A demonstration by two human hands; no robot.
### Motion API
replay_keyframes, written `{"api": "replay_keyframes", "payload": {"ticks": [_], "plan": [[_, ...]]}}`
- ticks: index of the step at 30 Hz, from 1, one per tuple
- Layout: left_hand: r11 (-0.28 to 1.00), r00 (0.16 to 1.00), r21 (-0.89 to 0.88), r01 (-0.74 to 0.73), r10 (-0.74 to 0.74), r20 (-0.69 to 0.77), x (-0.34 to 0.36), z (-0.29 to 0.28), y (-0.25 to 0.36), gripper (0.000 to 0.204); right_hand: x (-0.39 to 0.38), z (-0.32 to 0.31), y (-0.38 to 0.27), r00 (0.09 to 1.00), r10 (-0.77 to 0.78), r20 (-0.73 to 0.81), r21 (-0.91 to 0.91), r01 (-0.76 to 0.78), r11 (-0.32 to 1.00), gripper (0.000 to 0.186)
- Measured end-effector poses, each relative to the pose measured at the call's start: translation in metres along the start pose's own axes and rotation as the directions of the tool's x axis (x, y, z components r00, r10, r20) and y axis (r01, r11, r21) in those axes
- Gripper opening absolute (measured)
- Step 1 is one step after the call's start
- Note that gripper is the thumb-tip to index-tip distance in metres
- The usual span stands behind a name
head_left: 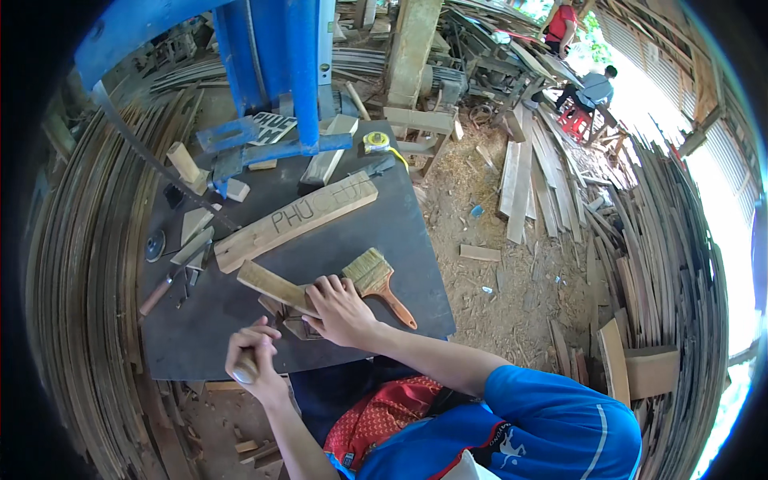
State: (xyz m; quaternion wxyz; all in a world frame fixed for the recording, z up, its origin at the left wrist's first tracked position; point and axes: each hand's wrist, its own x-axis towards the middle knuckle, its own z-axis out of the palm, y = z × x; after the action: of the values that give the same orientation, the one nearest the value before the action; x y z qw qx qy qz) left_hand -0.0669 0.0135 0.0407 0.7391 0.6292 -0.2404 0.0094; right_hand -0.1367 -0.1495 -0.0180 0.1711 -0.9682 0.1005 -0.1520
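Observation:
My left hand (pixel 256 356) is wrapped round the rounded wooden handle (pixel 246 369) of a tool, near the front edge of the dark table. The tool's working end cannot be made out clearly. My right hand (pixel 344 312) presses on the near end of a short wooden strip (pixel 276 286), fingers over its top and thumb along its side. Beneath the strip and hand sit small wood pieces (pixel 301 327), partly hidden. A wide paintbrush (pixel 376 278) with pale bristles lies just right of my right hand. Beyond the strip rests a longer beam (pixel 296 220) with dark lettering.
A blue machine frame (pixel 304 72) rises at the table's far side, a narrow blade (pixel 144 148) running down to the dark tabletop (pixel 384 220). A yellow tape measure (pixel 376 142) and a wooden-handled tool (pixel 156 296) lie there. Stacked planks (pixel 88 264) flank the table; two people are far right.

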Motion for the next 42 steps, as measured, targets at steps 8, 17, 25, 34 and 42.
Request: {"api": "replay_keyframes", "payload": {"ticks": [8,17,25,34,42], "plan": [[0.94,0.986,-0.316,0.125,-0.152,-0.063,0.066,-0.016,0.023,0.028,-0.001,0.006,-0.002,1.0,0.005,0.013,0.029,-0.006,1.0,0.043],[0.902,0.975,-0.418,0.106,-0.178,-0.137,0.03,-0.023,0.017,0.031,0.001,0.012,0.013,0.994,-0.01,-0.108,0.021,0.013,1.0,0.05],[0.871,0.871,-0.484,0.086,-0.302,-0.389,0.01,-0.053,0.002,0.019,0.003,0.008,0.007,0.992,0.123,0.023,0.102,-0.125,0.987,0.037],[0.922,0.876,-0.386,-0.002,-0.184,-0.445,0.024,-0.037,0.014,0.034,-0.027,-0.019,0.008,0.983,0.122,0.137,0.315,-0.16,0.935,0.047],[0.961,0.954,-0.273,0.049,-0.126,-0.271,0.066,0.001,-0.009,0.013,-0.054,-0.067,0.043,0.973,0.228,0.028,0.528,-0.208,0.823,0.046]]}}
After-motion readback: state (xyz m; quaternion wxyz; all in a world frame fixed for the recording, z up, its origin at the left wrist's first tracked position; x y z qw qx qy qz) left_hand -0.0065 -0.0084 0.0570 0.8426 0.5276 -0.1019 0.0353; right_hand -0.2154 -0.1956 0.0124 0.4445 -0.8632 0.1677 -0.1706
